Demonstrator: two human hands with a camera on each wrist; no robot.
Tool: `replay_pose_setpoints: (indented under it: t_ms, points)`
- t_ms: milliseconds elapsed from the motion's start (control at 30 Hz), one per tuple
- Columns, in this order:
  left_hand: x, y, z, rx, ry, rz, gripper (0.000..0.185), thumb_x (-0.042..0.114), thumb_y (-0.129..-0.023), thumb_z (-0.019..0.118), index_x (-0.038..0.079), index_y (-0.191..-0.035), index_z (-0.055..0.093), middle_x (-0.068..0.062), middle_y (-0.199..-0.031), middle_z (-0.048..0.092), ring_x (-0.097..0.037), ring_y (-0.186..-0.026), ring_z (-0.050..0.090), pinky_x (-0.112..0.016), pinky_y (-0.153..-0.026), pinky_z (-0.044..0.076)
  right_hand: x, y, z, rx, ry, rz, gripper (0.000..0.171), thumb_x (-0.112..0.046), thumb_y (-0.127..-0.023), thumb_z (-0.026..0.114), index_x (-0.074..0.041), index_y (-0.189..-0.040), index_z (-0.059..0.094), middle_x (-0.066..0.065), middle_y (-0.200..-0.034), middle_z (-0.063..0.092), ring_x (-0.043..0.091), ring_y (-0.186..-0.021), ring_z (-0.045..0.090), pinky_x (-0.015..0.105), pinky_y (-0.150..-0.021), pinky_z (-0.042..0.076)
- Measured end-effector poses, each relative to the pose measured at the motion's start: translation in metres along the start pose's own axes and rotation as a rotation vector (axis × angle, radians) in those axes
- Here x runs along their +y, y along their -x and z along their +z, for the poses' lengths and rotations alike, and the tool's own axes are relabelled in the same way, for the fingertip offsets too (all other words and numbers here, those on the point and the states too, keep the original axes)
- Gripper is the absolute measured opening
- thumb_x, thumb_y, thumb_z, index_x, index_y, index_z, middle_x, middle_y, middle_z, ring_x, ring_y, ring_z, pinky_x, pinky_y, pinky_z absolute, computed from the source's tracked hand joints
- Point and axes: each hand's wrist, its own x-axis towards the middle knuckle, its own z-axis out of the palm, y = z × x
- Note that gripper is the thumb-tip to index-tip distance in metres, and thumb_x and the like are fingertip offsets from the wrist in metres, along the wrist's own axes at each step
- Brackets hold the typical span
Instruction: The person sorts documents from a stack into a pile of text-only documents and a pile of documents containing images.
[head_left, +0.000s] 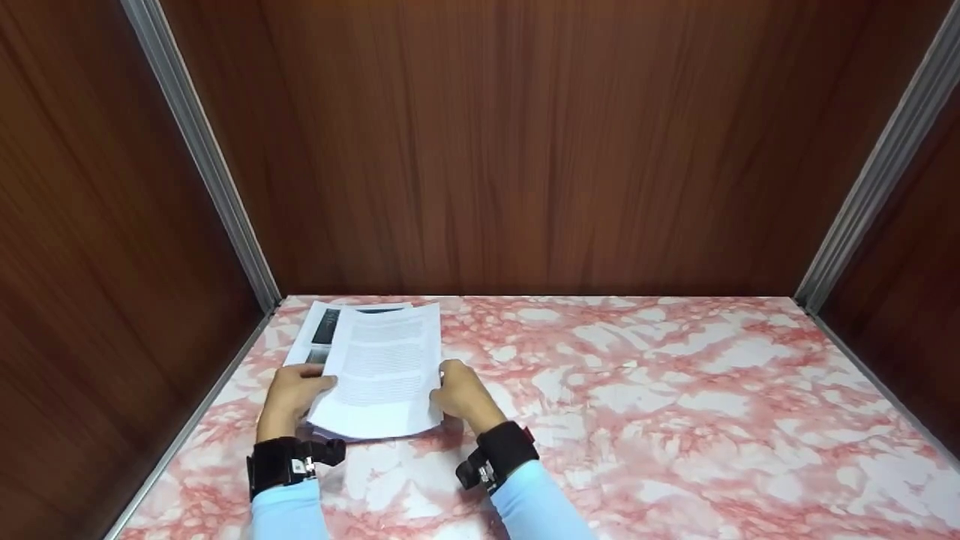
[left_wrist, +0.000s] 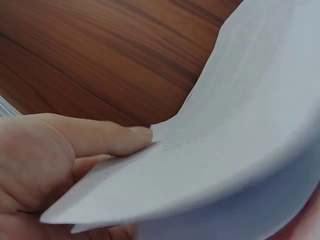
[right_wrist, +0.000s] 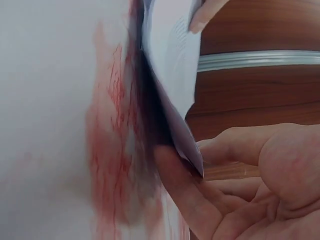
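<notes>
Printed sheets of paper (head_left: 381, 358), with text on the top page, are held slightly raised and bowed at the near edge. My left hand (head_left: 292, 394) pinches their left edge. In the left wrist view its thumb lies on top of the sheets (left_wrist: 215, 165), its other fingers beneath. On the opposite side my right hand (head_left: 466, 394) pinches the right edge. The right wrist view has its fingers under the sheets (right_wrist: 175, 65) and its thumb over them. Behind these, to the left, shows another paper (head_left: 301, 346) with dark printed pictures, partly hidden by the top sheets.
The table (head_left: 637, 420) has a red and white marbled top. Brown wood-grain panels (head_left: 525, 150) stand at the back and on both sides, joined by grey metal corner strips (head_left: 202, 142). Both wrists carry black straps (head_left: 281, 463) with small devices.
</notes>
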Motion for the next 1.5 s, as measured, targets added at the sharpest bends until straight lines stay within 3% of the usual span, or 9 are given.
replay_pose_setpoints:
  t_ms: [133, 367, 467, 567, 767, 933, 1067, 1267, 1500]
  points:
    - [0.004, -0.001, 0.007, -0.062, 0.027, 0.028, 0.044, 0.005, -0.088, 0.064, -0.012, -0.127, 0.055, -0.028, -0.117, 0.060, -0.032, -0.098, 0.058, -0.037, -0.083, 0.048, 0.004, 0.000, 0.000, -0.008, -0.004, 0.007, 0.015, 0.003, -0.070, 0.063, 0.001, -0.083, 0.059, 0.002, -0.067, 0.050, 0.019, -0.066, 0.051, 0.031, -0.061, 0.044]
    - [0.017, -0.003, 0.025, -0.132, -0.073, 0.142, 0.055, -0.006, -0.085, 0.056, -0.012, -0.138, 0.043, -0.034, -0.130, 0.051, -0.042, -0.114, 0.052, -0.052, -0.097, 0.041, 0.010, 0.001, -0.002, -0.008, -0.069, 0.023, 0.017, 0.001, -0.068, 0.069, -0.005, -0.071, 0.054, 0.001, -0.062, 0.052, 0.017, -0.056, 0.054, 0.027, -0.052, 0.043]
    - [0.026, -0.004, 0.030, -0.116, -0.089, 0.178, 0.058, -0.008, -0.085, 0.056, -0.011, -0.140, 0.040, -0.034, -0.131, 0.050, -0.044, -0.114, 0.053, -0.052, -0.095, 0.043, 0.013, 0.002, -0.010, 0.012, -0.086, 0.006, 0.014, 0.000, -0.073, 0.069, 0.004, -0.082, 0.060, 0.004, -0.063, 0.057, 0.020, -0.057, 0.059, 0.030, -0.055, 0.048]
    - [0.036, -0.004, 0.034, -0.109, -0.078, 0.188, 0.060, -0.003, -0.088, 0.060, -0.004, -0.144, 0.039, -0.032, -0.132, 0.051, -0.042, -0.112, 0.056, -0.050, -0.090, 0.047, 0.016, 0.002, -0.025, 0.018, -0.124, 0.010, 0.033, -0.002, -0.075, 0.071, 0.011, -0.104, 0.062, 0.006, -0.070, 0.064, 0.023, -0.065, 0.064, 0.033, -0.064, 0.053]
    - [0.057, -0.004, 0.056, -0.122, 0.132, 0.203, 0.059, -0.001, -0.090, 0.062, 0.001, -0.145, 0.041, -0.031, -0.124, 0.057, -0.033, -0.093, 0.065, -0.041, -0.076, 0.054, 0.025, 0.008, -0.072, -0.014, -0.333, 0.043, 0.035, -0.004, -0.082, 0.068, 0.006, -0.115, 0.064, 0.012, -0.083, 0.068, 0.027, -0.072, 0.067, 0.039, -0.068, 0.056]
    - [0.068, -0.002, 0.090, -0.157, 0.327, 0.221, 0.057, -0.007, -0.085, 0.064, -0.003, -0.139, 0.046, -0.028, -0.114, 0.062, -0.029, -0.084, 0.066, -0.040, -0.072, 0.056, 0.043, 0.015, -0.110, 0.071, -0.455, 0.114, 0.030, -0.005, -0.084, 0.061, 0.006, -0.112, 0.065, 0.013, -0.088, 0.066, 0.020, -0.074, 0.063, 0.036, -0.069, 0.055]
    - [0.068, 0.000, 0.115, -0.236, 0.357, 0.212, 0.055, -0.010, -0.083, 0.063, -0.008, -0.135, 0.046, -0.029, -0.110, 0.063, -0.031, -0.084, 0.066, -0.042, -0.071, 0.056, 0.063, 0.019, -0.124, 0.134, -0.466, 0.197, 0.027, 0.001, -0.081, 0.060, 0.006, -0.107, 0.065, 0.014, -0.089, 0.066, 0.022, -0.072, 0.064, 0.040, -0.069, 0.056]
    - [0.060, 0.002, 0.132, -0.271, 0.249, 0.142, 0.052, -0.014, -0.083, 0.062, -0.012, -0.133, 0.049, -0.028, -0.115, 0.063, -0.034, -0.096, 0.065, -0.041, -0.078, 0.055, 0.086, 0.022, -0.127, 0.084, -0.406, 0.267, 0.021, 0.002, -0.077, 0.065, 0.005, -0.097, 0.064, 0.014, -0.085, 0.067, 0.024, -0.073, 0.065, 0.042, -0.069, 0.055]
    - [0.055, 0.004, 0.133, -0.170, 0.005, 0.112, 0.048, -0.010, -0.079, 0.071, -0.012, -0.125, 0.057, -0.025, -0.106, 0.067, -0.032, -0.094, 0.067, -0.038, -0.075, 0.056, 0.096, 0.025, -0.120, 0.010, -0.438, 0.334, 0.020, 0.000, -0.076, 0.066, 0.001, -0.096, 0.061, 0.013, -0.080, 0.067, 0.025, -0.067, 0.065, 0.039, -0.060, 0.053]
